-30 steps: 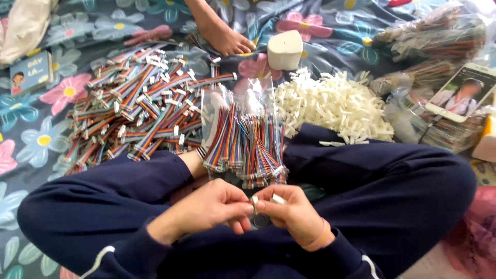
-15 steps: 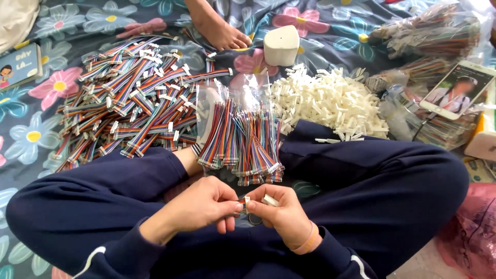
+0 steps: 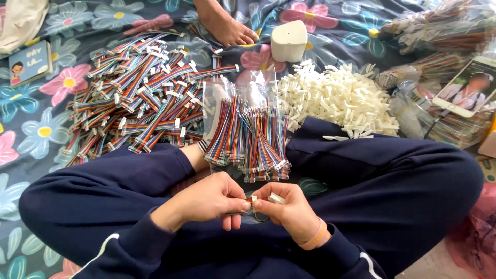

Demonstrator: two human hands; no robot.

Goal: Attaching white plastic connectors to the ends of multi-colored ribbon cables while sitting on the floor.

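I sit cross-legged in dark blue trousers. My left hand (image 3: pixel 212 199) and my right hand (image 3: pixel 287 209) meet over my lap, fingertips pinched together on a short multicoloured ribbon cable (image 3: pixel 247 202). A small white plastic connector (image 3: pixel 276 198) rests against my right fingers. Just beyond my hands, a clear bag of rainbow ribbon cables (image 3: pixel 248 137) lies across my shins. A big pile of finished cables with white ends (image 3: pixel 139 95) spreads to the left, and a heap of white connectors (image 3: pixel 336 98) lies to the right.
Another person's bare foot (image 3: pixel 227 26) rests at the top on the flowered blue sheet (image 3: pixel 31 139). A white block (image 3: pixel 288 41) sits near it. A phone (image 3: pixel 467 85) lies on bagged cable bundles at right. A small book (image 3: pixel 30 63) lies far left.
The view has tilted slightly, and my hands have shifted a little lower and closer together, still working the same cable end.
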